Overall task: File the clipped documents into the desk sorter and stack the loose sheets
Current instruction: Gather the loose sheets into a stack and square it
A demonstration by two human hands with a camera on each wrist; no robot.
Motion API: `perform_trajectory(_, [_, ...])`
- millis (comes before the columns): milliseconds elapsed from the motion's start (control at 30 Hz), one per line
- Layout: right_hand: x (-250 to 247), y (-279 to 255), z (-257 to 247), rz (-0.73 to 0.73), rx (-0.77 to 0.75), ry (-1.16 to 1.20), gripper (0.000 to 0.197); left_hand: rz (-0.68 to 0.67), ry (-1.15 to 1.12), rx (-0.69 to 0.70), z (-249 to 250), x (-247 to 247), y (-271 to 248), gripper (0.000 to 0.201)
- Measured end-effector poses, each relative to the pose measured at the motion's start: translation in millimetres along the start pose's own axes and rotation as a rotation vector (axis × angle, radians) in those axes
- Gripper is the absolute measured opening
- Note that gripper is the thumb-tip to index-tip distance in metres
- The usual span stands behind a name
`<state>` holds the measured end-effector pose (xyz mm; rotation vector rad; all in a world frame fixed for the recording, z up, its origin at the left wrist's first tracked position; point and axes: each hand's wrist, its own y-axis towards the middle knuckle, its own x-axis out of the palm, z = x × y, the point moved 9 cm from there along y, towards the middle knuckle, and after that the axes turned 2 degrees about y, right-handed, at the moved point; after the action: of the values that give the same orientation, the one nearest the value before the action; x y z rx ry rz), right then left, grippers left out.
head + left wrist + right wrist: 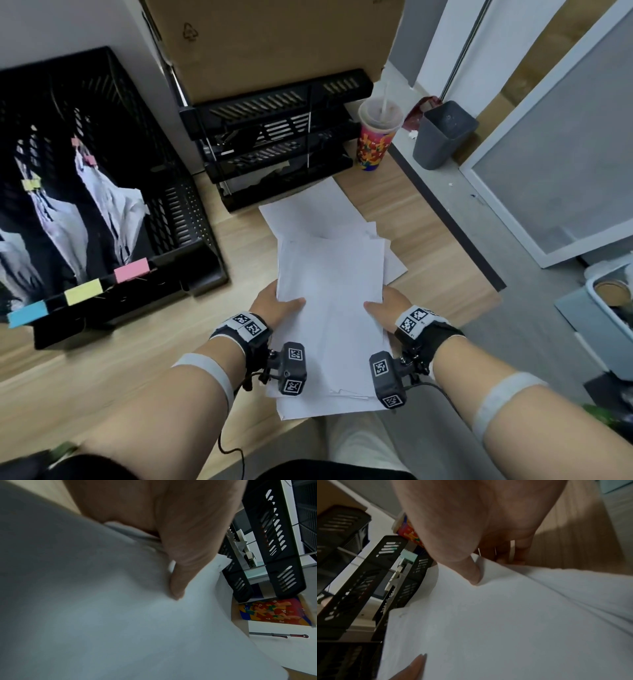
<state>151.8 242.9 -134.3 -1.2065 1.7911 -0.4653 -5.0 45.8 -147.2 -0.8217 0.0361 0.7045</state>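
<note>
A stack of loose white sheets [330, 308] is held over the desk's front edge between both hands. My left hand [279, 306] grips its left edge, thumb on top [177, 588], fingers hidden under the paper. My right hand [385, 308] grips the right edge the same way, thumb pressing the top sheet [471, 574]. More loose sheets [308, 209] lie fanned on the desk beyond. The black desk sorter [102, 192] at left holds clipped documents [109, 202] in its slots, with blue, yellow and pink labels on its front.
A black stacked letter tray [281, 137] stands behind the sheets, with a patterned drink cup [375, 137] to its right. A cardboard box [274, 41] leans at the back. A grey bin [442, 133] stands on the floor at right, past the desk edge [445, 219].
</note>
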Motion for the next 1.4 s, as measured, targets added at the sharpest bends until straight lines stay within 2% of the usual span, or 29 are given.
perform_trajectory(100, [-4,-4,-3,0.005,-0.01,0.058,0.031,0.032,-0.06,0.045,6,-9,-8,0.027])
perform_trajectory(200, [-28,-7,-7,0.118,-0.003,0.21,0.032,0.076,-0.101,0.15,30,-25,-18,0.028])
perform_trajectory(267, [-51,-8,-18,0.223,-0.049,0.331,0.056,0.135,-0.1,0.226,55,-40,-27,0.027])
perform_trajectory(333, [-72,-12,-42,0.257,-0.136,0.431,0.079,0.178,-0.105,0.327,88,-55,-37,0.027])
perform_trajectory(367, [-82,-13,-57,0.254,-0.178,0.472,0.084,0.187,-0.113,0.382,106,-60,-42,0.028])
perform_trajectory(467, [-111,-20,-102,0.267,-0.302,0.617,0.079,0.233,-0.126,0.547,163,-77,-65,0.03])
perform_trajectory(567, [-135,-31,-124,0.377,-0.387,0.708,0.073,0.271,-0.122,0.657,196,-88,-83,0.022])
perform_trajectory(700, [-131,-52,-123,0.441,-0.423,0.826,0.06,0.233,-0.16,0.628,185,-83,-85,0.026])
perform_trajectory(833, [-110,-54,-115,0.38,-0.447,0.845,0.072,0.195,-0.192,0.579,161,-75,-78,0.024])
perform_trajectory(967, [-118,-61,-119,0.372,-0.443,0.859,0.061,0.23,-0.204,0.551,152,-79,-68,0.017])
perform_trajectory(1067, [-146,-73,-135,0.403,-0.493,0.889,0.066,0.304,-0.175,0.537,153,-87,-63,0.014])
perform_trajectory(1133, [-173,-84,-152,0.479,-0.549,0.769,0.056,0.351,-0.147,0.538,160,-96,-64,0.01])
perform_trajectory(1233, [-194,-99,-187,0.556,-0.646,0.327,0.028,0.379,-0.113,0.555,171,-108,-64,0.01])
perform_trajectory(1300, [-193,-102,-202,0.566,-0.681,0.12,0.014,0.383,-0.08,0.549,175,-115,-61,0.013])
perform_trajectory(1400, [-194,-105,-211,0.614,-0.708,-0.003,0.014,0.384,-0.1,0.532,173,-123,-56,0.014])
